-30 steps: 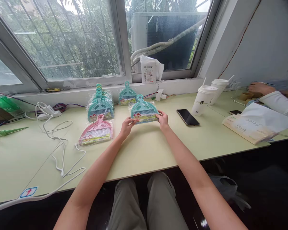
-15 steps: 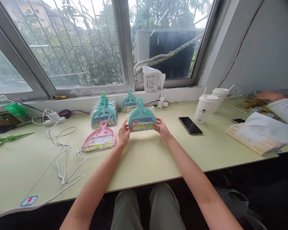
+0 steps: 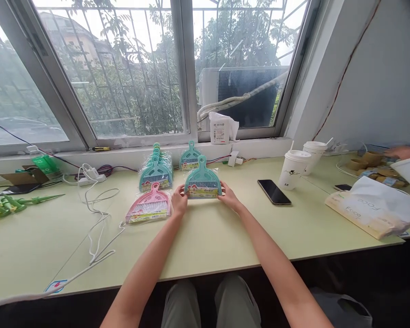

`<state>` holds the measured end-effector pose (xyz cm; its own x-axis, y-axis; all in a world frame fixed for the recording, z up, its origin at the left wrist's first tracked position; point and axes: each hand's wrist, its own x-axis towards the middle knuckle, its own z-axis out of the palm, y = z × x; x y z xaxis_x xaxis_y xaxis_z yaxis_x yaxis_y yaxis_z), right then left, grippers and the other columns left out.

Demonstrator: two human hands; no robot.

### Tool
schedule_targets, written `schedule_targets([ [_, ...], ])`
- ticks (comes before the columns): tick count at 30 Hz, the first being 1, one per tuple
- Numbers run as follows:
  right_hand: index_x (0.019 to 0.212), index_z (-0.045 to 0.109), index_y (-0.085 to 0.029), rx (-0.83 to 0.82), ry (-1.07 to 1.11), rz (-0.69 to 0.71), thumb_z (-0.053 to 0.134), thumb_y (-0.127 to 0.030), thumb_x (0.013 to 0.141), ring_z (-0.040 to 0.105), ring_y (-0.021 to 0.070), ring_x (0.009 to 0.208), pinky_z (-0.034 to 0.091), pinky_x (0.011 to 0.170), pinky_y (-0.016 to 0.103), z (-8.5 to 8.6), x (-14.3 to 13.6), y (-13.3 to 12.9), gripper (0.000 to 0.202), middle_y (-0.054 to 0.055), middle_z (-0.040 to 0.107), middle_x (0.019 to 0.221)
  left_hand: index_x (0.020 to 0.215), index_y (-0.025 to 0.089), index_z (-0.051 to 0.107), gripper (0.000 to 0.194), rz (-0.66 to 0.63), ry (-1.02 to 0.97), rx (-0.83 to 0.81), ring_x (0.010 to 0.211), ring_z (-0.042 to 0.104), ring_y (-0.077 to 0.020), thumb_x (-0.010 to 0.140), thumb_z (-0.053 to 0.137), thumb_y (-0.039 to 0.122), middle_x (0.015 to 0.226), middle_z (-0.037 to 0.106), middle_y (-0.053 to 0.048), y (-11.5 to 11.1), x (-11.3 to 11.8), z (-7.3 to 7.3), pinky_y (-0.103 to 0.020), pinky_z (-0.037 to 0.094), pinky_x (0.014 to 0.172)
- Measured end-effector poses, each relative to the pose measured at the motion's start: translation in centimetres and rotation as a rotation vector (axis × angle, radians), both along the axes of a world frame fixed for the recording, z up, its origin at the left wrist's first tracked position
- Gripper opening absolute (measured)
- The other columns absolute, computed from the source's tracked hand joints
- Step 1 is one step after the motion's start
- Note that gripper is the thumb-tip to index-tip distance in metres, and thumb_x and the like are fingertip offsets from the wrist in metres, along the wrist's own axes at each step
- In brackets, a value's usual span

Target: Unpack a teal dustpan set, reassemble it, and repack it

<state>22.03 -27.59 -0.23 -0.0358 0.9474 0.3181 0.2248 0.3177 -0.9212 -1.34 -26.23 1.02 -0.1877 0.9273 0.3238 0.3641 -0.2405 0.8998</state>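
Left hand [image 3: 179, 203]: grips the left edge of the teal dustpan set [image 3: 202, 181].
Right hand [image 3: 228, 199]: clamps its right edge.
Beside: pink dustpan set [image 3: 149, 208] on the table [image 3: 225, 237].

I see the teal dustpan set [image 3: 202, 182] raised from lying nearly flat to standing upright between my left hand [image 3: 179, 201] and right hand [image 3: 228, 199]; its lower edge seems to rest on the desk [image 3: 225, 237]. The co-worker's hand [image 3: 401, 152] has slid further right, blurred.
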Motion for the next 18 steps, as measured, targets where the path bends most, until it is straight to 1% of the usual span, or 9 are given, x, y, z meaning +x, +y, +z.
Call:
schedule_targets([
  [4, 0.133, 0.045, -0.017, 0.090, -0.052, -0.082, 0.045, -0.008, 0.070, 0.062, 0.0149, 0.087, 0.054, 0.075, 0.030, -0.8, -0.3, 0.7, 0.063, 0.012, 0.054, 0.126, 0.118, 0.018, 0.056, 0.038, 0.018, 0.098, -0.036, 0.078, 0.064, -0.0144, 0.081, 0.061, 0.016, 0.107, 0.067, -0.007, 0.1, 0.0, -0.2, -0.025, 0.047, 0.072],
  [7, 0.131, 0.048, -0.017, 0.144, -0.070, -0.128, 0.048, -0.012, 0.074, 0.061, 0.0150, 0.082, 0.054, 0.071, 0.031, -1.4, -0.5, 1.1, 0.058, 0.012, 0.056, 0.123, 0.119, 0.019, 0.053, 0.038, 0.034, 0.164, -0.059, 0.082, 0.064, -0.0154, 0.082, 0.060, 0.017, 0.108, 0.067, -0.006, 0.1, 0.1, -0.4, -0.026, 0.046, 0.073],
  [10, 0.132, 0.047, -0.019, 0.149, -0.084, -0.144, 0.058, -0.013, 0.070, 0.060, 0.0153, 0.082, 0.055, 0.069, 0.031, -2.0, -0.7, 1.2, 0.064, 0.011, 0.057, 0.121, 0.121, 0.019, 0.051, 0.037, 0.053, 0.221, -0.080, 0.088, 0.064, -0.0173, 0.084, 0.057, 0.020, 0.110, 0.066, -0.006, 0.1, 0.0, -0.5, -0.028, 0.044, 0.077],
  [12, 0.133, 0.048, -0.019, 0.146, -0.088, -0.156, 0.060, -0.011, 0.067, 0.060, 0.0153, 0.082, 0.055, 0.070, 0.031, -2.1, -0.9, 1.2, 0.067, 0.011, 0.057, 0.121, 0.121, 0.019, 0.051, 0.036, 0.071, 0.260, -0.095, 0.092, 0.064, -0.0188, 0.086, 0.055, 0.022, 0.112, 0.066, -0.006, 0.2, 0.1, -0.7, -0.029, 0.044, 0.080],
  [15, 0.132, 0.050, -0.017, 0.191, -0.099, -0.214, 0.053, -0.007, 0.070, 0.061, 0.0172, 0.088, 0.055, 0.074, 0.033, -2.2, -0.9, 1.4, 0.063, 0.013, 0.057, 0.123, 0.121, 0.020, 0.050, 0.033, 0.116, 0.339, -0.088, 0.098, 0.063, -0.0211, 0.088, 0.053, 0.023, 0.113, 0.066, -0.007, 0.8, 0.7, -0.9, -0.030, 0.043, 0.080],
  [18, 0.133, 0.051, -0.017, 0.265, -0.119, -0.296, 0.045, -0.005, 0.074, 0.061, 0.0198, 0.098, 0.054, 0.083, 0.036, -2.2, -0.8, 1.9, 0.060, 0.013, 0.058, 0.124, 0.119, 0.021, 0.051, 0.032, 0.147, 0.367, -0.079, 0.099, 0.063, -0.0217, 0.087, 0.053, 0.021, 0.113, 0.066, -0.007, 2.0, 1.9, -1.1, -0.030, 0.042, 0.077],
])
